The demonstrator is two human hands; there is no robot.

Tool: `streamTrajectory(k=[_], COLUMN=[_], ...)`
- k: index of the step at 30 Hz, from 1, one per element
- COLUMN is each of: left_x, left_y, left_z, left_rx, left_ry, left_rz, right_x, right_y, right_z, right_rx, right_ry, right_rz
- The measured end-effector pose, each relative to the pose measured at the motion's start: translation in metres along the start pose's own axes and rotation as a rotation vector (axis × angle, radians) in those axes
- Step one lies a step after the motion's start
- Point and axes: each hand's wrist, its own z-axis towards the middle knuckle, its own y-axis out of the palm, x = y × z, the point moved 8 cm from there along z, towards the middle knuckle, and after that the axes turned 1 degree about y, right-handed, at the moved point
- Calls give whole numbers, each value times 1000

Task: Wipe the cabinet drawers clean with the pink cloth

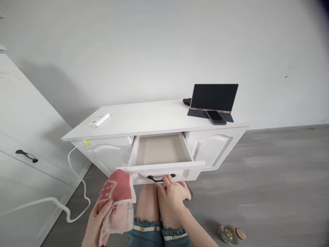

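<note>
My left hand grips a folded red and pale pink cloth, which hangs over its fingers just left of the drawer front. At the black drawer handle, the fingers of my right hand are curled over its right part. The white drawer is pulled out from the middle of the cabinet, and its beige bottom shows with nothing lying on the visible part.
On the white cabinet top stand a dark tablet, a phone and a white power strip. Its white cable droops at the left beside a tall cabinet. A lidded glass jar is on the floor.
</note>
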Motion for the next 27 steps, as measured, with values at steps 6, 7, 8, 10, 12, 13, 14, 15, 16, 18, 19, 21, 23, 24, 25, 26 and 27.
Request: streamTrajectory(k=[6,7,8,10,12,13,14,15,16,18,19,21,23,24,25,26,27], left_x=[58,65,67,62,53,49,46,43,40,33,30,25,20,16,12,8,4], left_y=[19,29,40,67,86,91,92,94,95,97,99,103,112,119,126,134,142], left_z=[-20,-22,-21,-13,-7,-6,-6,-7,-8,-7,-6,-6,-8,-11,-14,-17,-21], left_rx=[368,424,433,329,235,229,239,242,230,162,126,86,51,25,-3,-33,-61], left_ry=[765,911,1023,1176,1261,1287,1309,1324,1329,1311,1294,1260,1249,1244,1237,1226,1211], left_rz=[714,794,867,999,1039,1027,1003,977,953,914,898,887,896,905,914,922,929], right_x=[5,6,6,7,7,6,6,5,5,5,5,5,5,5,5,6,6], right_y=[10,11,11,11,10,9,7,7,6,7,9,12,12,11,10,8,7], right_z=[-4,-5,-5,-6,-6,-7,-7,-7,-7,-7,-8,-8,-8,-8,-8,-8,-9], right_rx=[-15,-20,-24,-32,-38,-38,-35,-31,-24,-17,-18,-22,-24,-20,-16,-11,-5], right_ry=[-11,-9,-5,5,5,3,1,-1,0,4,8,16,12,8,2,-4,-9], right_rz=[75,77,80,86,86,80,71,61,52,47,55,80,88,81,69,58,49])
